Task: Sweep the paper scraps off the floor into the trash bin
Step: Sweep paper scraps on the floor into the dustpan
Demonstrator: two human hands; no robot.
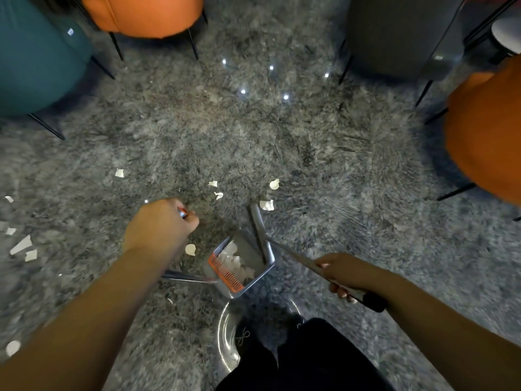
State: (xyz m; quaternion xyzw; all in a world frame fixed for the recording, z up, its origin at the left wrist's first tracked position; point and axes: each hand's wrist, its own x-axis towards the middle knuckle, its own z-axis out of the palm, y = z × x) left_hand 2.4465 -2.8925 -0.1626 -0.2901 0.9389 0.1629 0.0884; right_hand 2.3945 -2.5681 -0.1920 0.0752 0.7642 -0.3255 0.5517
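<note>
1. Nearest: shiny round metal trash bin (225,334) sits at the bottom centre, just in front of the person's dark trousers. Rim visible; inside too blurred to read.
2. Right hand (342,275) has its fingers wrapped round the slim metal broom handle (298,258). The handle runs up-left to the grey broom head (260,230), which stands at the far-right edge of the pan.
3. Grey long-handled dustpan with orange comb teeth (239,266) lies on the grey speckled floor (253,136), just beyond the bin. It already holds several white scraps.
4. Left hand (162,221) is closed in a fist round the top of the dustpan's handle; only a bit of metal shows at the knuckles.
5. Loose white paper scraps: one (190,249) just left of the pan, a cluster (266,205) by the broom head, more far-left (21,245).
6. Step as I read it: gathering scraps into the pan, partly done. Keep the pan lip flat on the floor, use short strokes toward the mouth. Grab the near scrap and the cluster first, then reposition for the left group.
7. Far: orange chair (146,12), teal chair (33,57) and a second orange chair on the right (485,131). Thin legs could trap scraps.
</note>
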